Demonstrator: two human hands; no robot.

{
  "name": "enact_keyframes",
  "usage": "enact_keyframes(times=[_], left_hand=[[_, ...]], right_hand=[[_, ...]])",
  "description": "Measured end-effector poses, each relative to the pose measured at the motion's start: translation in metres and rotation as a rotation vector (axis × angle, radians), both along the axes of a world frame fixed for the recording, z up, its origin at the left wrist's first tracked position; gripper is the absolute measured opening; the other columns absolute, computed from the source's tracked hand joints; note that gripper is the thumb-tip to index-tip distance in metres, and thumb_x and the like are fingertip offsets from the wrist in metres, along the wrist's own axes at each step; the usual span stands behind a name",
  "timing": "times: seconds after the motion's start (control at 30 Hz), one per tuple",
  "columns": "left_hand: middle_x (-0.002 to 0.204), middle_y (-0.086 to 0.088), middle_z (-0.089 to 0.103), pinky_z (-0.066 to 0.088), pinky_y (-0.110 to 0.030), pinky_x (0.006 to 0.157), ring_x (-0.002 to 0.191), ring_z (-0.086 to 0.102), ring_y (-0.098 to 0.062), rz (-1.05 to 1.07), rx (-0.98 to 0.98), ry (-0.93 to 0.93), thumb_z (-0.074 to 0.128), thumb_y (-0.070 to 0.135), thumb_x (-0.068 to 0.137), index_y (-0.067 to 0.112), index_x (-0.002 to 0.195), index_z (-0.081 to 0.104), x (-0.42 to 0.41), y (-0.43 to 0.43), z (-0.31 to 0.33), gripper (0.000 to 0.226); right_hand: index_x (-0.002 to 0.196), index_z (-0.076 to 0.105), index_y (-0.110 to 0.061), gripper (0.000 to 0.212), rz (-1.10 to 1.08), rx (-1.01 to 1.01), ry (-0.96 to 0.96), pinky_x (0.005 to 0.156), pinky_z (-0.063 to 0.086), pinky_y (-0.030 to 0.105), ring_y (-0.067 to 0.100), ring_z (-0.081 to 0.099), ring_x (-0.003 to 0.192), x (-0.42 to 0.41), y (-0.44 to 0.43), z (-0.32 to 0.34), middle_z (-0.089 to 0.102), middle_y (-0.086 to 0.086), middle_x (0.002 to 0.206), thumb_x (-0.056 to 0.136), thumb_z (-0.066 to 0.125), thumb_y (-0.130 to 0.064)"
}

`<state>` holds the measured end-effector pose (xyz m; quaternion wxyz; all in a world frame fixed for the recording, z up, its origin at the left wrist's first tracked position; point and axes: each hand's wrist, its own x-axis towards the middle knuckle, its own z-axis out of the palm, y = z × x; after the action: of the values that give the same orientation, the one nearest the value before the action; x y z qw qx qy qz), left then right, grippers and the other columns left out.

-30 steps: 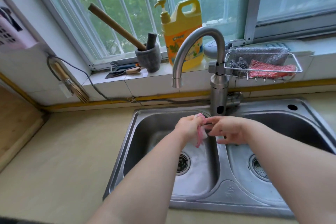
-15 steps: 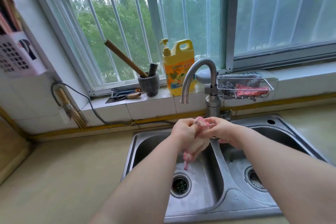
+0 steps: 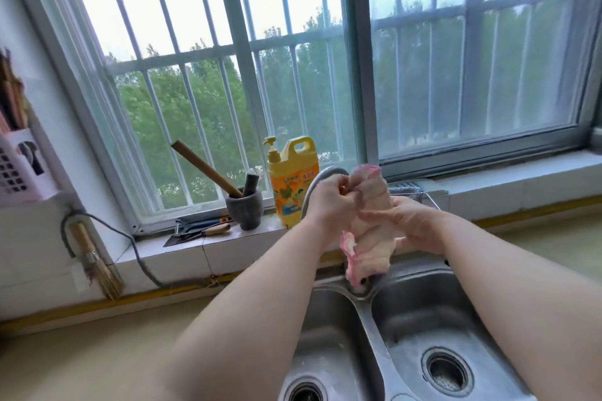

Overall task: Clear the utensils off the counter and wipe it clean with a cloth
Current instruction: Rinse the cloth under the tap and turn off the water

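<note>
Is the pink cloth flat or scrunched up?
Scrunched up: the left hand and right hand grip the cloth, bunched into a thick roll.

Yellow detergent bottle (image 3: 291,182) on the sill (image 3: 182,252). Just left of it, stone mortar (image 3: 245,210) with wooden pestle (image 3: 203,166); farther left, hanging brush (image 3: 97,267). Below-right, steel sink (image 3: 368,329).

Kitchen window wall, soft daylight coming in

Big sliding window (image 3: 456,91) fills the top of the frame, with white bars (image 3: 182,58) outside it and green trees (image 3: 182,127) behind. Pale windowsill (image 3: 521,185) runs across the middle. White tiled wall (image 3: 29,254) on the left, beige counter (image 3: 81,361) lower left, steel double sink (image 3: 423,303) lower right.
</note>
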<state>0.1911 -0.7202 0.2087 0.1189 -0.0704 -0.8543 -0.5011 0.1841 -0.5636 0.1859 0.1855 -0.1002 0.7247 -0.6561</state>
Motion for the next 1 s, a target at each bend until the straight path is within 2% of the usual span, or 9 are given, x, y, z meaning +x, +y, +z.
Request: enact_keyframes(times=[0.1, 0.2, 0.3, 0.4, 0.47, 0.57, 0.67, 0.8, 1.0], left_hand=[[0.094, -0.003, 0.068, 0.056, -0.044, 0.086, 0.092, 0.066, -0.025, 0.039, -0.083, 0.094, 0.063, 0.021, 0.091, 0.016, 0.099, 0.066, -0.017, 0.002, 0.034, 0.010], [0.103, -0.006, 0.067, 0.053, -0.038, 0.088, 0.098, 0.063, -0.025, 0.158, -0.153, 0.142, 0.059, 0.023, 0.093, 0.010, 0.113, 0.064, -0.035, -0.005, 0.056, 0.024], [0.110, -0.010, 0.067, 0.053, -0.038, 0.090, 0.103, 0.063, -0.030, 0.306, -0.079, 0.150, 0.059, 0.021, 0.093, 0.008, 0.118, 0.061, -0.055, -0.017, 0.065, 0.028], [0.121, -0.014, 0.062, 0.047, -0.039, 0.093, 0.113, 0.058, -0.034, 0.577, -0.270, 0.032, 0.060, 0.027, 0.093, 0.009, 0.125, 0.051, -0.067, -0.032, 0.063, 0.038], [0.127, -0.013, 0.055, 0.045, -0.044, 0.095, 0.119, 0.052, -0.035, 0.688, -0.410, -0.061, 0.063, 0.039, 0.088, 0.014, 0.131, 0.042, -0.072, -0.039, 0.056, 0.054], [0.120, -0.006, 0.061, 0.049, -0.039, 0.090, 0.109, 0.057, -0.025, 0.518, -0.393, -0.091, 0.062, 0.050, 0.086, 0.022, 0.120, 0.057, -0.080, -0.033, 0.044, 0.044], [0.101, 0.000, 0.068, 0.041, -0.023, 0.062, 0.084, 0.058, -0.015, 0.355, -0.352, -0.171, 0.055, 0.047, 0.093, 0.021, 0.107, 0.068, -0.079, -0.021, 0.041, 0.032], [0.103, -0.011, 0.068, 0.043, -0.030, 0.074, 0.094, 0.062, -0.028, 0.364, -0.333, -0.174, 0.047, 0.036, 0.099, 0.014, 0.101, 0.070, -0.077, -0.023, 0.043, 0.032], [0.107, -0.002, 0.067, 0.051, -0.037, 0.085, 0.093, 0.060, -0.021, 0.396, -0.327, -0.013, 0.051, 0.034, 0.098, 0.018, 0.110, 0.065, -0.066, -0.022, 0.042, 0.024]], right_hand=[[0.110, 0.066, -0.015, 0.046, -0.073, 0.068, 0.033, 0.098, 0.043, 0.044, 0.020, 0.065, 0.101, -0.012, 0.009, 0.008, 0.073, 0.002, 0.103, 0.067, 0.083, -0.019], [0.111, 0.060, -0.012, 0.040, -0.216, -0.079, 0.044, 0.087, 0.050, 0.041, 0.022, 0.065, 0.089, -0.033, 0.011, 0.018, 0.070, 0.007, 0.102, 0.075, 0.077, -0.011], [0.103, 0.059, -0.009, 0.032, -0.327, -0.162, 0.126, 0.090, 0.053, 0.043, 0.028, 0.065, 0.094, -0.057, 0.002, 0.033, 0.067, 0.015, 0.109, 0.076, 0.076, -0.005], [0.099, 0.060, -0.018, 0.034, -0.459, -0.026, 0.296, 0.089, 0.054, 0.042, 0.022, 0.065, 0.093, -0.080, -0.017, 0.042, 0.069, 0.006, 0.101, 0.072, 0.080, -0.015], [0.088, 0.062, -0.023, 0.025, -0.395, 0.090, 0.366, 0.087, 0.054, 0.039, 0.019, 0.066, 0.089, -0.089, -0.029, 0.043, 0.070, 0.002, 0.094, 0.071, 0.081, -0.019], [0.076, 0.060, -0.027, 0.024, -0.213, 0.127, 0.388, 0.088, 0.056, 0.042, 0.024, 0.068, 0.090, -0.100, -0.045, 0.031, 0.071, 0.008, 0.093, 0.073, 0.078, -0.011], [0.075, 0.059, -0.026, 0.024, -0.218, 0.086, 0.414, 0.085, 0.056, 0.038, 0.024, 0.067, 0.086, -0.107, -0.048, 0.023, 0.070, 0.006, 0.086, 0.075, 0.075, -0.008], [0.073, 0.063, -0.025, 0.022, -0.235, 0.113, 0.405, 0.081, 0.055, 0.034, 0.020, 0.066, 0.082, -0.109, -0.047, 0.022, 0.070, 0.002, 0.081, 0.076, 0.071, -0.006], [0.069, 0.065, -0.026, 0.016, -0.350, 0.191, 0.392, 0.073, 0.053, 0.030, 0.016, 0.064, 0.075, -0.094, -0.036, 0.014, 0.068, -0.004, 0.075, 0.076, 0.069, -0.011]])
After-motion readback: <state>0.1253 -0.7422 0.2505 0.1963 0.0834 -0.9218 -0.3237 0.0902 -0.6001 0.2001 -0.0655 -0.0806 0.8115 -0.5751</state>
